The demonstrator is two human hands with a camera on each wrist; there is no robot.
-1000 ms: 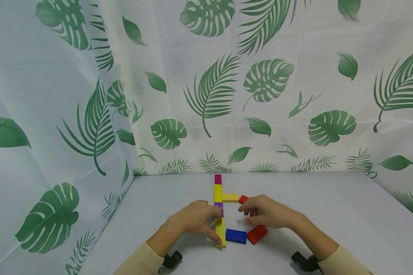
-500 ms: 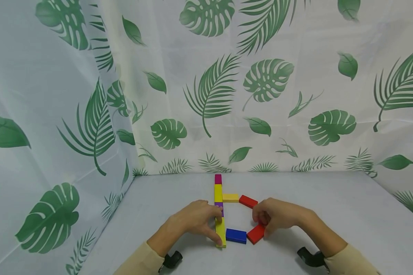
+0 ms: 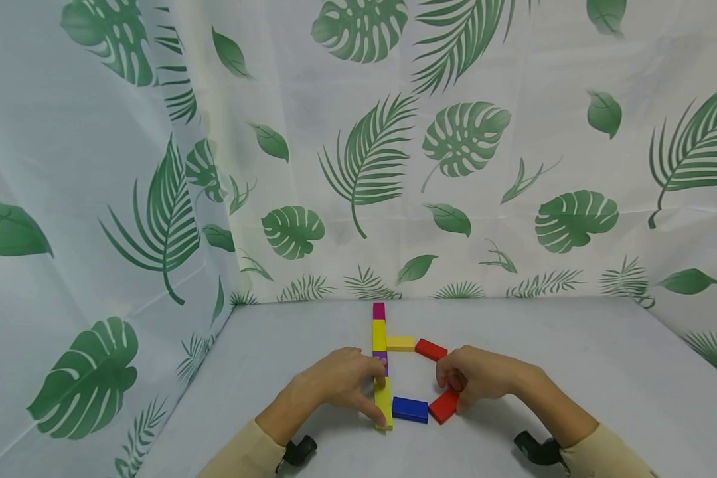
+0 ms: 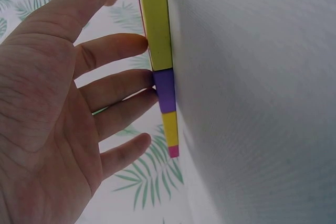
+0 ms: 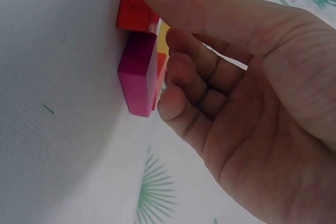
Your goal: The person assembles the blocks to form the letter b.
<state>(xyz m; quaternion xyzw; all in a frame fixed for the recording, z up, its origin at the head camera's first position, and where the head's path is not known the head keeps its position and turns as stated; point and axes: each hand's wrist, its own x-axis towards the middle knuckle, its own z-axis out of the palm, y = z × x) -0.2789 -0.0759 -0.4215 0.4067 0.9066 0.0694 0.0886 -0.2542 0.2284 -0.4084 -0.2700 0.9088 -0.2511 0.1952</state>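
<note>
My left hand (image 3: 345, 378) rests over the near end of a straight block column. Its thumb touches the near yellow block (image 3: 382, 396); in the left wrist view the loosely stretched fingertips meet the side of that block and the purple block (image 4: 165, 90). With curled fingers, my right hand (image 3: 486, 373) pinches the lower red block (image 3: 443, 407). In the right wrist view its thumb lies on this red block (image 5: 132, 11), the other fingertips partly hidden. A magenta block (image 5: 137, 80) adjoins the red one there; the hand hides it in the head view.
A blue block (image 3: 410, 409) lies between column and lower red block. Farther back are a pale yellow block (image 3: 400, 343) and an upper red block (image 3: 431, 350). Another yellow block (image 3: 379, 335) and a magenta block (image 3: 379, 311) top the column. A leaf-print curtain (image 3: 358, 252) borders the table.
My right hand has moved right and slightly nearer, from beside the upper red block to the lower red block, uncovering the upper one. The left hand has stayed in place.
</note>
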